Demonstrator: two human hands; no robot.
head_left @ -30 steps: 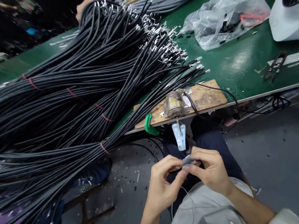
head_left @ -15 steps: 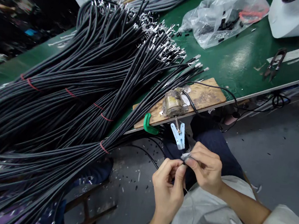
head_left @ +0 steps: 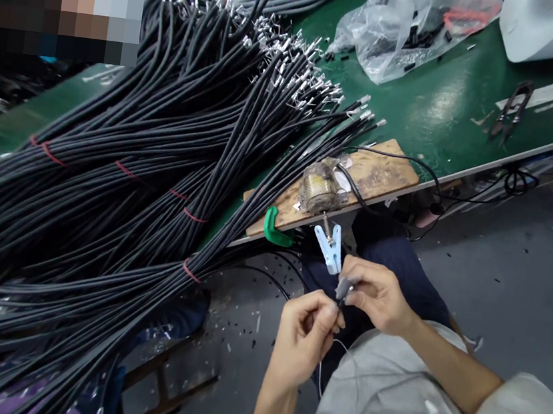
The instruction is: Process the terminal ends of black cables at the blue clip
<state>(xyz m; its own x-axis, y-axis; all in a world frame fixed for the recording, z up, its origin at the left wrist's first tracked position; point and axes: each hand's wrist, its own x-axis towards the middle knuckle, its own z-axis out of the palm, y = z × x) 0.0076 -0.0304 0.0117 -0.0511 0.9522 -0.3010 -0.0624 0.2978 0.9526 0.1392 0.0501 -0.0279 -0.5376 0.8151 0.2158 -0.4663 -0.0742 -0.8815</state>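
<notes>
In front of the tabletop (head_left: 466,139), my left hand (head_left: 302,334) pinches a small dark piece (head_left: 340,304), my right hand (head_left: 382,299) a grey piece (head_left: 344,288), held close together, apparently for steadiness.

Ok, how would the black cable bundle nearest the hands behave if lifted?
The bundle is probably bendy, since it runs in smooth curves. It may feel heavy, with so many strands together. It could splay, as it fans out beyond the red tie.

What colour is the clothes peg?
The clothes peg is light blue; the head view shows it best.
</notes>
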